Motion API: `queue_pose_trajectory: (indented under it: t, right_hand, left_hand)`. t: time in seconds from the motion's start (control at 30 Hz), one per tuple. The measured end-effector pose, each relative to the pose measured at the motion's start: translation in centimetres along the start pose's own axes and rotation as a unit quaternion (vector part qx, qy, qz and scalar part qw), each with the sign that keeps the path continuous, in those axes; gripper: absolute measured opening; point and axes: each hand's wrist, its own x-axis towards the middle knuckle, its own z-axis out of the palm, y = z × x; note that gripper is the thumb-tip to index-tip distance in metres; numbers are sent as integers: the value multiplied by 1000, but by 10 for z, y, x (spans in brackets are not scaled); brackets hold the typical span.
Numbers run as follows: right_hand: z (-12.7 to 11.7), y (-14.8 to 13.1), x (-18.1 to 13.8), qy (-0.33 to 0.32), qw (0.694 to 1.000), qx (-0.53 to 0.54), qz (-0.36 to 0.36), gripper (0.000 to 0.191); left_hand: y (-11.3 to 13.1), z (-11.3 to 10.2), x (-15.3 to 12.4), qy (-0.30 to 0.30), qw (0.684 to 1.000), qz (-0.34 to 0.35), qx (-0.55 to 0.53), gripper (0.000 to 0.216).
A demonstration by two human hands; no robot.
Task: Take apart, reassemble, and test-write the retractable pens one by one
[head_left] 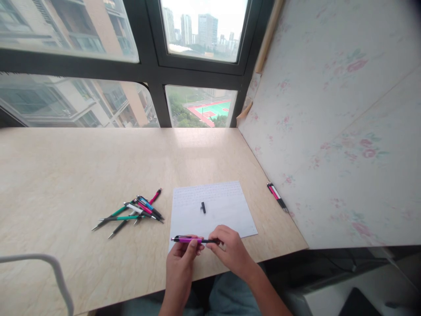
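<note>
A purple and black ballpoint pen (188, 240) lies level between my two hands, above the near edge of a sheet of paper. My left hand (184, 254) pinches its purple barrel, with the thumb on top. My right hand (227, 246) has its fingers closed around the black grip end; the tip is hidden by them. On the paper (226, 219), which carries lines of handwriting near its top, rests a small black piece (203, 207) like a pen grip, with a tiny bit beside it.
Left of the paper lies a loose pile of several pens (140, 210) in green, blue, white and pink. Two pens (276, 197) lie against the papered wall (329, 153) at right. A grey curved tube (54, 263) crosses the front left corner. Windows stand behind the table (82, 166).
</note>
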Motion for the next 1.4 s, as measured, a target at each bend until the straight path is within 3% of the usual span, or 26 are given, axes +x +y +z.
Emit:
queue_pose_trajectory:
  t: [0.1,0.23,0.33,0.47,0.6,0.7,0.87,0.93,1.03,1.1,1.23,1.33,1.4]
  right_hand:
    - [0,-2,0,5,1000,7,-4,4]
    - [-1,-2,0,-12,999,24,43,13]
    - [-1,-2,0,-28,998,30,56,31]
    - [0,-4,0,5,996,71,61,8]
    - [0,-3,1,-3,993,83,82,14]
    - [0,-1,2,-16,995,52,79,36]
    - [-2,-4,3,16,996,69,58,8]
    - [-2,-6,3,15,994,84,63,20]
    - [-2,-6,4,-8,995,72,74,13]
    - [-2,-6,4,-10,996,52,71,28]
    - [-4,-8,4,15,996,66,52,10]
    - [-4,-10,5,8,995,85,57,24]
    - [-4,-10,6,-2,995,68,68,14]
  left_hand:
    - [-1,-2,2,2,1000,8,-11,37]
    - [-2,-4,3,-10,999,3,-33,31]
    - [0,-2,2,-10,999,-3,-45,31]
    - [2,-1,3,1,998,-13,-67,31]
    - [1,-2,3,1,997,-22,-79,30]
    - [2,-2,3,-5,998,-9,-69,27]
    - [5,-1,2,-10,998,-1,-60,23]
    - [5,-1,2,-17,998,-2,-63,22]
    - [4,-2,2,-24,997,1,-70,20]
    - [3,-2,2,-27,997,-1,-73,20]
    - [3,-3,2,-26,995,-6,-91,20]
    - [3,-3,2,-33,994,-8,-102,18]
    - [3,-3,2,-39,994,-7,-103,17]
